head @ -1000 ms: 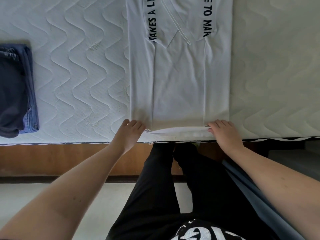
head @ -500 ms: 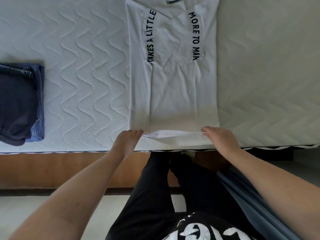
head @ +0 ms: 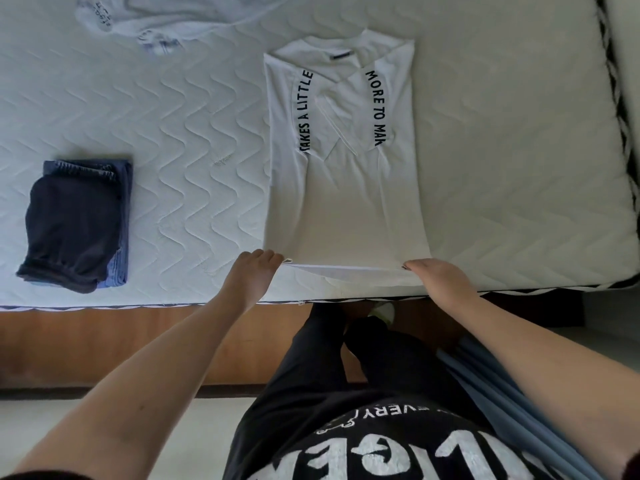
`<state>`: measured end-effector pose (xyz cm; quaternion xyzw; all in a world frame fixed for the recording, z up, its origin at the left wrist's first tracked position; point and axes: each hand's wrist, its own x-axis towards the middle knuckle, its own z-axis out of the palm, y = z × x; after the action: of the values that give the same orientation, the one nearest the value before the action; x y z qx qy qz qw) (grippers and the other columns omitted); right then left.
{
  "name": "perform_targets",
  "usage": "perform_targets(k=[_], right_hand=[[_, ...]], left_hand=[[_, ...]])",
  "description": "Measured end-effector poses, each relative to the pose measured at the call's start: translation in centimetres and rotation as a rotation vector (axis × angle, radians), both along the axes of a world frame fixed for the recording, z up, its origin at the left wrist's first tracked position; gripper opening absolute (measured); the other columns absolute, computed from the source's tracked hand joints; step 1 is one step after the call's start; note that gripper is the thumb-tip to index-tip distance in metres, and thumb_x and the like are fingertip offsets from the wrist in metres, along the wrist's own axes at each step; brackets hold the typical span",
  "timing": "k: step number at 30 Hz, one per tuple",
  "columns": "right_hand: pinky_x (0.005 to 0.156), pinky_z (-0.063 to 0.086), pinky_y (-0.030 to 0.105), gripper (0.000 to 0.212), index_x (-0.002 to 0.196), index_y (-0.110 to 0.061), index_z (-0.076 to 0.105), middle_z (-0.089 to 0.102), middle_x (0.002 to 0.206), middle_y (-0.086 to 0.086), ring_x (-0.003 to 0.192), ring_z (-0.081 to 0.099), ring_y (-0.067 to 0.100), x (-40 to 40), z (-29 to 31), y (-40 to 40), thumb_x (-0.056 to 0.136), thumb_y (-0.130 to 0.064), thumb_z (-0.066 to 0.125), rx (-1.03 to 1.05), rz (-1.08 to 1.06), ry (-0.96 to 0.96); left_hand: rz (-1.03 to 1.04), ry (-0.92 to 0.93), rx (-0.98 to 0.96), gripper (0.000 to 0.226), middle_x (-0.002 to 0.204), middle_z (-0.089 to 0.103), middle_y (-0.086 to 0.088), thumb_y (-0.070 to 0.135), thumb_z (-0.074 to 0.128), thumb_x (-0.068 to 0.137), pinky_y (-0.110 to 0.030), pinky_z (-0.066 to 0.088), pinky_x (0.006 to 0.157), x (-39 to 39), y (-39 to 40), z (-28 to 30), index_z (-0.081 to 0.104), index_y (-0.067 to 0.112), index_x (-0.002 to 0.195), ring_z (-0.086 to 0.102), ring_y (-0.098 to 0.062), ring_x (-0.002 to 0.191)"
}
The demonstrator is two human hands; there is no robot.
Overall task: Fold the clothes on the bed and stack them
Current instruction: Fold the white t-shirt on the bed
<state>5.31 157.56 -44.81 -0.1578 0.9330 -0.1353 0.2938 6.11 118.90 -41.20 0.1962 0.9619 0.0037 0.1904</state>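
A white T-shirt [head: 346,202] with black lettering lies flat on the mattress [head: 173,116], its sides folded in, collar at the far end. My left hand [head: 254,275] grips the near left corner of its hem. My right hand [head: 438,280] grips the near right corner. Between them the hem is lifted slightly off the bed. A folded stack of dark navy and blue clothes [head: 74,225] sits at the left of the mattress.
A crumpled pale garment [head: 162,26] lies at the far left of the bed. The wooden bed frame [head: 104,344] runs below the mattress edge. A blue cloth [head: 512,403] hangs by my right side. The mattress ends at the right [head: 620,133].
The view has tilted up and back, so the shirt's collar and the far garment now show. Both hands stay on the hem corners, which are slightly raised.
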Motion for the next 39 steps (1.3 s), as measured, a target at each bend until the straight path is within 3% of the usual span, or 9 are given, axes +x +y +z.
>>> perform_targets(k=[5, 10, 14, 18, 21, 25, 29, 34, 39], right_hand=[[0.079, 0.05, 0.041, 0.046, 0.131, -0.014, 0.057, 0.06, 0.127, 0.008, 0.119, 0.049, 0.033, 1.1, 1.1, -0.1, 0.087, 0.002, 0.052, 0.053, -0.094, 0.139], [0.087, 0.042, 0.032, 0.034, 0.125, -0.005, 0.052, 0.049, 0.127, 0.014, 0.112, 0.049, 0.028, 1.6, 0.4, -0.4, 0.091, 0.001, 0.049, -0.076, -0.224, 0.089], [0.08, 0.037, 0.026, 0.022, 0.111, -0.01, 0.058, 0.055, 0.115, 0.008, 0.098, 0.048, 0.015, 2.6, -2.2, 0.0, 0.092, -0.009, 0.048, -0.066, -0.224, 0.039], [0.088, 0.044, 0.036, 0.026, 0.103, -0.001, 0.061, 0.058, 0.113, 0.013, 0.107, 0.052, 0.03, 3.9, -5.1, 0.3, 0.08, 0.01, 0.056, -0.103, -0.178, 0.061], [0.086, 0.052, 0.044, 0.034, 0.095, 0.004, 0.066, 0.063, 0.107, 0.023, 0.098, 0.062, 0.041, 4.7, -6.9, 0.1, 0.063, 0.017, 0.069, -0.114, -0.085, 0.141], [0.08, 0.055, 0.045, 0.046, 0.103, 0.001, 0.068, 0.064, 0.114, 0.023, 0.099, 0.065, 0.041, 5.5, -9.4, 0.6, 0.058, 0.01, 0.074, 0.068, 0.059, 0.22], [0.087, 0.048, 0.042, 0.048, 0.119, -0.011, 0.064, 0.061, 0.122, 0.012, 0.102, 0.061, 0.033, 5.8, -11.3, 1.2, 0.079, -0.007, 0.039, 0.167, 0.201, 0.337], [0.087, 0.043, 0.042, 0.034, 0.114, -0.013, 0.063, 0.061, 0.106, 0.009, 0.091, 0.059, 0.031, 4.3, -12.5, 0.9, 0.083, -0.008, 0.05, 0.214, 0.255, 0.456], [0.074, 0.047, 0.039, 0.032, 0.108, -0.014, 0.065, 0.061, 0.092, 0.006, 0.08, 0.059, 0.027, 3.0, -12.2, 1.4, 0.08, -0.006, 0.052, 0.234, 0.395, 0.517]], left_hand=[[0.092, -0.045, -0.053, 0.05, 0.092, 0.064, -0.007, -0.012, 0.061, 0.075, -0.031, 0.041, 0.049, 0.7, 0.8, 1.3, 0.065, 0.012, 0.118, 0.061, -0.029, 0.083], [0.123, -0.089, -0.02, 0.054, 0.106, 0.06, -0.003, -0.009, 0.051, 0.084, -0.035, 0.048, 0.06, 1.5, 1.0, 1.1, 0.055, 0.017, 0.131, 0.055, -0.024, 0.098], [0.097, -0.103, 0.009, 0.048, 0.096, 0.063, -0.009, -0.014, 0.059, 0.076, -0.037, 0.052, 0.057, 1.9, 0.9, -0.4, 0.063, 0.009, 0.118, 0.058, -0.029, 0.091], [0.046, -0.134, -0.018, 0.048, 0.074, 0.062, -0.011, -0.025, 0.069, 0.05, -0.034, 0.049, 0.045, 2.6, 0.9, -2.5, 0.07, 0.002, 0.089, 0.061, -0.032, 0.069], [0.058, -0.121, -0.003, 0.047, 0.069, 0.06, -0.012, -0.027, 0.068, 0.042, -0.032, 0.048, 0.046, 3.2, 1.0, -4.6, 0.068, 0.0, 0.08, 0.059, -0.032, 0.063], [0.115, -0.144, -0.031, 0.039, 0.076, 0.06, -0.014, -0.025, 0.066, 0.052, -0.039, 0.052, 0.057, 4.1, 1.2, -7.3, 0.066, -0.001, 0.083, 0.058, -0.035, 0.071], [0.16, -0.129, -0.048, 0.039, 0.087, 0.061, -0.014, -0.022, 0.063, 0.06, -0.043, 0.053, 0.068, 4.5, 1.1, -9.3, 0.065, 0.0, 0.093, 0.058, -0.035, 0.081], [0.189, -0.133, -0.08, 0.043, 0.086, 0.058, -0.012, -0.023, 0.062, 0.056, -0.042, 0.052, 0.067, 4.1, 0.8, -10.9, 0.063, 0.002, 0.092, 0.057, -0.035, 0.081], [0.196, -0.135, -0.083, 0.028, 0.077, 0.056, -0.011, -0.013, 0.072, 0.062, -0.043, 0.049, 0.061, 3.4, 0.8, -11.3, 0.061, 0.003, 0.083, 0.053, -0.034, 0.071]])
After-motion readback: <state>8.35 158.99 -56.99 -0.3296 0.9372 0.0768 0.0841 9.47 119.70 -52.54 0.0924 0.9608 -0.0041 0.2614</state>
